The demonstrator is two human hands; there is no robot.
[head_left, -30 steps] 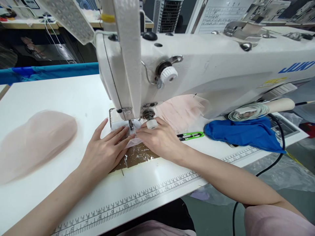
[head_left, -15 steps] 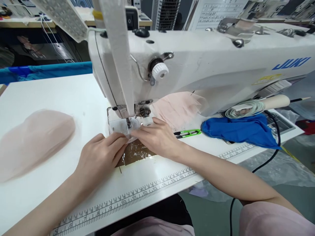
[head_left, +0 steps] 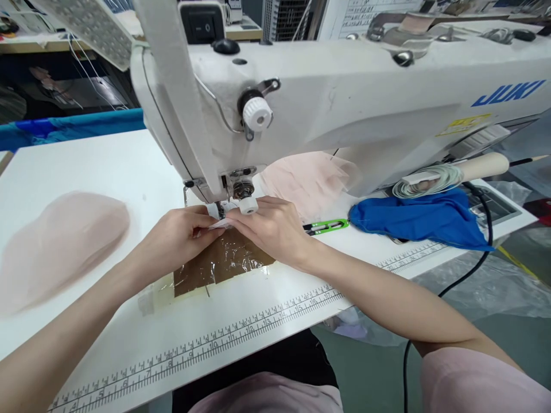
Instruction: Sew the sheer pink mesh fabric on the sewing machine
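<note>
White, thin sheer fabric piece (head_left: pixel 220 223) sits right at the needle area, just in front of the metal presser foot (head_left: pixel 221 210). Left hand (head_left: pixel 185 232): fingers bent, thumb and fingertips pinching the fabric's left side. Right hand (head_left: pixel 275 229): fingers close together, fingertips on the fabric's right side (pinched or only pressed, can't tell; the hand covers it). Both hands nearly meet. Below them, brown rectangular patch under shiny clear film (head_left: pixel 224 261) on the white smooth tabletop (head_left: pixel 116 166).

Above: white sewing machine with blue JUKI lettering (head_left: pixel 322 109), white ridged dial (head_left: pixel 257 114) on its front. Beyond right hand, pale pink crumpled sheer cloth (head_left: pixel 303 183), partly under the machine arm. Right of that hand, green-and-black thread snips (head_left: pixel 330 225), tip near the wrist, then bright blue cloth bundle (head_left: pixel 417 221). Pale green coiled cord (head_left: pixel 424 182) behind the bundle. Far left, pale pink rounded sheer fabric (head_left: pixel 64 246) flat on tabletop, well apart from left hand. Black-printed ruler scale (head_left: pixel 202 353) along the near edge.
</note>
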